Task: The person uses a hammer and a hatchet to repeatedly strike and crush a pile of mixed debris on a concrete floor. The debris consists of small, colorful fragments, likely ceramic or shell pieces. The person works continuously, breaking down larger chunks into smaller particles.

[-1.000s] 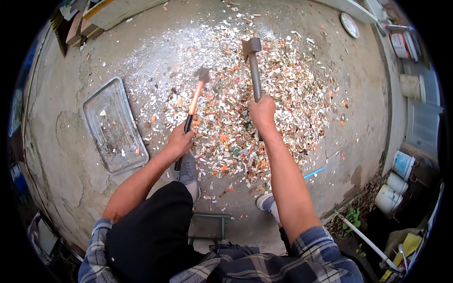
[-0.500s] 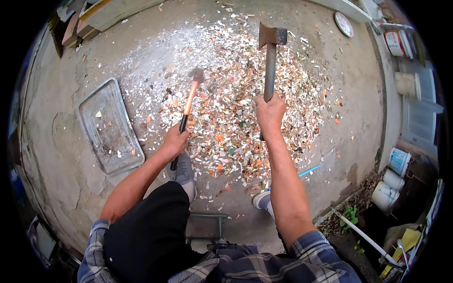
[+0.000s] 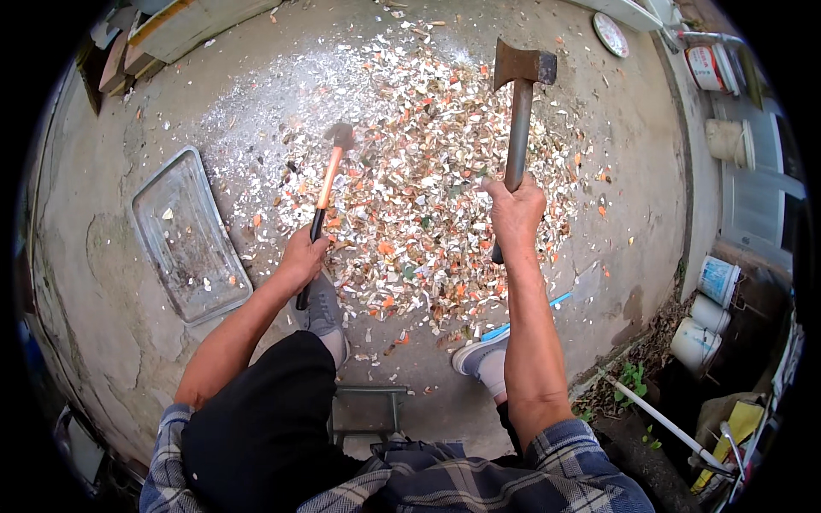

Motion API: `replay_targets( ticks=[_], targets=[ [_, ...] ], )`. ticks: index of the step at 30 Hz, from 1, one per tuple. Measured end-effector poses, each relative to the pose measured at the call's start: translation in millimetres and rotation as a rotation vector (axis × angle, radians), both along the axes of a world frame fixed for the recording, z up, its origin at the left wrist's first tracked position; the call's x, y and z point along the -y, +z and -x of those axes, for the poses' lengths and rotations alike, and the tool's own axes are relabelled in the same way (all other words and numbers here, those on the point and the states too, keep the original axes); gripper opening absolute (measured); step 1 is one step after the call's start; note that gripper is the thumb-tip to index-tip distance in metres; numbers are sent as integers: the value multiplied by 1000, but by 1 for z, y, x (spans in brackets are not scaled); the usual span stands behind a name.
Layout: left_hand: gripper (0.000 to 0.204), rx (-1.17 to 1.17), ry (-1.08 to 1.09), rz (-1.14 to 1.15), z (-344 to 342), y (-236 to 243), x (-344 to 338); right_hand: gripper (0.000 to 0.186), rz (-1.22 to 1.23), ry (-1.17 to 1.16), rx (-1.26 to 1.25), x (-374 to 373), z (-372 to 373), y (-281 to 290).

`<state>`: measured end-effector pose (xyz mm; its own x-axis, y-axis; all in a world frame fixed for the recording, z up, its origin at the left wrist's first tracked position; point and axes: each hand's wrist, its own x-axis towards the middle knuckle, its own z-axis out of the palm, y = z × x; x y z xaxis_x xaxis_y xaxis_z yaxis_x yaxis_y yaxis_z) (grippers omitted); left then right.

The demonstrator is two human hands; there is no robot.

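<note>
My left hand [image 3: 303, 255] is closed round the black grip of a small hatchet [image 3: 327, 182], whose handle is orange-brown above and whose head is dark metal. That head hangs over the left part of a wide heap of chopped bits [image 3: 428, 171], white, brown and orange, with pale powder at its far left. Raised higher, over the heap's right side, is an axe [image 3: 520, 120] with a rusty head and a grey metal handle. My right hand [image 3: 518, 215] wraps the lower part of that handle.
A grey metal tray [image 3: 184, 239] with a few scraps lies left of the heap. A blue strip [image 3: 494, 333] lies by my right shoe [image 3: 472, 352]. Between my legs stands a green metal frame [image 3: 368, 391]. White buckets [image 3: 694, 342] line the right side; a round plate [image 3: 611, 34] lies far right.
The axe in my right hand has shifted right, its head turning to show more of its side. My left hand and the hatchet have moved slightly left. The view has shifted a little.
</note>
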<state>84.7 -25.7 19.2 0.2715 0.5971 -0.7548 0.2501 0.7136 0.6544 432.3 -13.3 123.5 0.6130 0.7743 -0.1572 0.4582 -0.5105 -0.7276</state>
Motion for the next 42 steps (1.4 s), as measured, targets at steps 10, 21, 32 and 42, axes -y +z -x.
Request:
replay_targets(
  ticks=[10,21,32,42],
  targets=[
    [13,-18,-7,13,-11,8,4,27,377,71,210,25,-15,-101],
    [8,-71,-27,-10,5,0,-1,23,-1,-43,53,22,0,-28],
    [11,-39,2,-18,-2,1,-1,21,329,3,59,46,-34,-59],
    [12,-10,23,-27,0,-5,1,26,12,-46,10,31,-8,-55]
  ],
)
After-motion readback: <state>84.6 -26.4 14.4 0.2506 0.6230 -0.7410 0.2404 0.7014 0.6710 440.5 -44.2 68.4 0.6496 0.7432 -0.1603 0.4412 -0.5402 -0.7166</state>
